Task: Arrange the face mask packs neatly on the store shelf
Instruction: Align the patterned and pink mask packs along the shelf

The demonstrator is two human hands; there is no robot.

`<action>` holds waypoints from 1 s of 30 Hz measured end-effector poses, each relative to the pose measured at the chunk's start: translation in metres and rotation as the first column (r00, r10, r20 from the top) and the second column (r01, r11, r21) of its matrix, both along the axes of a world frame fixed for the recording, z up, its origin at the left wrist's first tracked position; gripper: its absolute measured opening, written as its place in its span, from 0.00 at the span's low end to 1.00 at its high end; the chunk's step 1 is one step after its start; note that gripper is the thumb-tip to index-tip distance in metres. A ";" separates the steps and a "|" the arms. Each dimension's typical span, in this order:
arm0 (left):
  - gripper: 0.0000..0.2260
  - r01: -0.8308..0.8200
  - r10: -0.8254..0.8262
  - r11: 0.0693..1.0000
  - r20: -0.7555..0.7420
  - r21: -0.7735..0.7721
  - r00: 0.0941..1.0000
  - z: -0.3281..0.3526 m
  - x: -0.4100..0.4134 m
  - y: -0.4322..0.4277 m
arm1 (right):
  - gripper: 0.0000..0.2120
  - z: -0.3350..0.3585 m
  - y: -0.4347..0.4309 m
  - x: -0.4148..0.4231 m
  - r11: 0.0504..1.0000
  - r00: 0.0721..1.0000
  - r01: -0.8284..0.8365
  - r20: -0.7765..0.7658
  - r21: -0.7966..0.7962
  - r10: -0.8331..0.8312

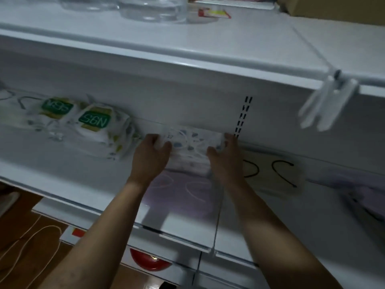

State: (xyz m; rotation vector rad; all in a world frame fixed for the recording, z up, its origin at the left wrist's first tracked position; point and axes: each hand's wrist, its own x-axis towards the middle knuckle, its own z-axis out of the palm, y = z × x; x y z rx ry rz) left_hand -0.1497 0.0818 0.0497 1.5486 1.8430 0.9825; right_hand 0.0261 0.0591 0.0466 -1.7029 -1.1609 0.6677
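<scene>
The white plastic-wrapped face mask pack (193,142) with the little blue print sat at the far side of the white metal store shelf (62,163), right up against the back panel. It looked like it was resting partly on a pale purple mask pack (181,192) lying nearer.

Honestly, the risk I saw was that slippery wrap. If the pack got shoved sideways, it could slide off the purple one. It could also bump the beige mask pack (270,174) with black ear loops just to the right and knock it crooked. The green-labelled N95 packs (93,122) off to the left looked a bit skewed too.

The printed pack lay between the 2 hands. The left hand (152,153) had its fingers curled round the left end, and the right hand (225,155) gripped the right end.
</scene>
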 end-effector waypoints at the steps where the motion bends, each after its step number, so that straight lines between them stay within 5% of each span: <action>1: 0.20 0.015 -0.015 1.000 -0.036 -0.011 0.999 -0.001 -0.003 0.009 | 0.25 -0.002 0.008 -0.005 1.000 0.999 0.000 0.036 -0.019 0.001; 8: 0.23 0.222 -0.235 0.966 -0.100 -0.130 0.967 -0.034 -0.012 0.043 | 0.26 -0.021 0.029 -0.022 0.970 0.931 0.153 0.357 -0.188 -0.078; 12: 0.25 0.240 -0.237 0.967 0.044 -0.084 0.970 -0.044 -0.018 0.047 | 0.25 -0.020 0.033 -0.031 0.939 0.854 0.216 0.517 -0.268 -0.049; 15: 0.29 0.274 -0.254 0.954 0.161 -0.119 0.954 -0.044 -0.021 0.046 | 0.23 -0.020 0.037 -0.035 0.914 0.890 0.215 0.454 -0.343 -0.039; 21: 0.35 0.343 -0.328 0.937 0.172 -0.064 0.929 -0.044 -0.018 0.048 | 0.25 -0.010 0.046 -0.032 0.884 0.930 0.191 0.366 -0.426 -0.025; 30: 0.35 0.297 -0.291 0.954 0.119 -0.036 0.949 -0.055 -0.014 0.056 | 0.30 -0.009 0.039 -0.030 0.927 0.933 0.158 0.359 -0.341 -0.027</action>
